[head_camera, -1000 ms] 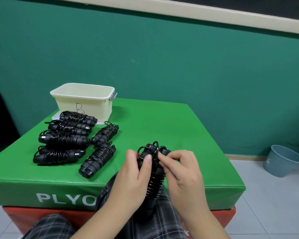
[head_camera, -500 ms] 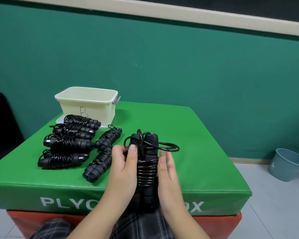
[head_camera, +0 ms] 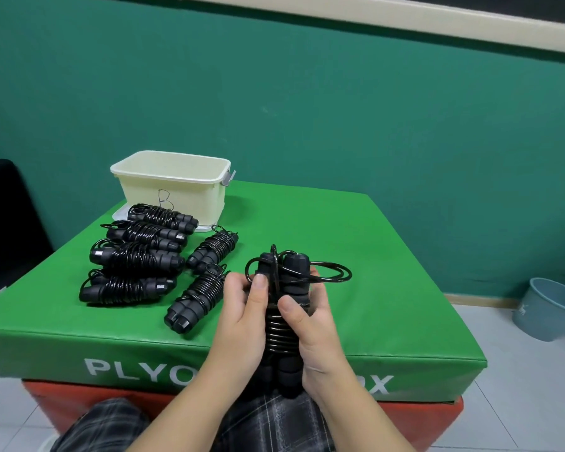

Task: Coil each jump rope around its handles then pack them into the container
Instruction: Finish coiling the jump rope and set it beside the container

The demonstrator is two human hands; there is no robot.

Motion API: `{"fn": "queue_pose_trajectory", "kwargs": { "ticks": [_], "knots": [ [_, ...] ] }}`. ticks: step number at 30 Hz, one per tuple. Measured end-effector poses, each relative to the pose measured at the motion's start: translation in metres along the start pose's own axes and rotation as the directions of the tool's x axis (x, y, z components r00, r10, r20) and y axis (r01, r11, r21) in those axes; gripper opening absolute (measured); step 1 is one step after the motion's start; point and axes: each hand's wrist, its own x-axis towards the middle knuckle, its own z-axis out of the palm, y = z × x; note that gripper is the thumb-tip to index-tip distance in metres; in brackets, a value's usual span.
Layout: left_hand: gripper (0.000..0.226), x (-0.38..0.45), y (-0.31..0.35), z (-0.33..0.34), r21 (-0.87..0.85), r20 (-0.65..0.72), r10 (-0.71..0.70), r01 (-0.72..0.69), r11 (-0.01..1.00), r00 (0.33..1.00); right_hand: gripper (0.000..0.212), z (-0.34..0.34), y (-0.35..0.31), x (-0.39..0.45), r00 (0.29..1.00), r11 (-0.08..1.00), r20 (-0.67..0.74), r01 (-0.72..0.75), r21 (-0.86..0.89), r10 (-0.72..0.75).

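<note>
Jump rope (head_camera: 282, 308) upright, gripped between left hand (head_camera: 242, 316) and right hand (head_camera: 313, 324).

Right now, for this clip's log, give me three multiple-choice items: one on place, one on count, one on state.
1. Where is the tub?
A. box's far left corner
B. on the floor
C. on the lap

2. How many coiled ropes lie on the box?
A. three
B. six
C. nine

3. What is the held rope's state?
A. fully loose
B. mostly coiled, a loop free
C. in the tub

Answers: 1 A, it stands behind the ropes; 2 B, four plus two; 3 B, the left hand and right hand grip it, loop sticking out.
</note>
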Motion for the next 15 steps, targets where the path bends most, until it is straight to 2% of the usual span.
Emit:
{"fn": "queue_pose_trajectory", "kwargs": {
  "ticks": [2, 7, 12, 15],
  "knots": [
    [0.040, 0.0003, -0.0011, -0.0010, -0.037, 0.029, -0.027, 0.028, 0.999, 0.999, 0.098, 0.0002, -0.0017, -0.0014, 0.998, 0.998, 0.024, -0.051, 0.022, 0.050],
    [0.045, -0.0003, -0.0021, -0.0026, -0.087, 0.041, -0.057, 0.060, 0.994, 0.998, 0.107, 0.0020, -0.0004, -0.0040, 0.998, 0.999, -0.040, -0.044, 0.010, 0.044],
    [0.048, -0.0006, 0.0012, -0.0020, -0.081, 0.111, -0.071, 0.080, 0.993, 0.991, 0.096, -0.0030, -0.0005, -0.0055, 0.997, 0.997, 0.030, -0.074, 0.027, 0.073],
    [0.041, -0.0018, 0.0016, -0.0007, -0.080, 0.108, -0.071, 0.080, 0.994, 0.992, 0.109, -0.0023, 0.0018, -0.0055, 0.998, 0.996, -0.010, -0.055, 0.074, 0.056]
  ]
}}
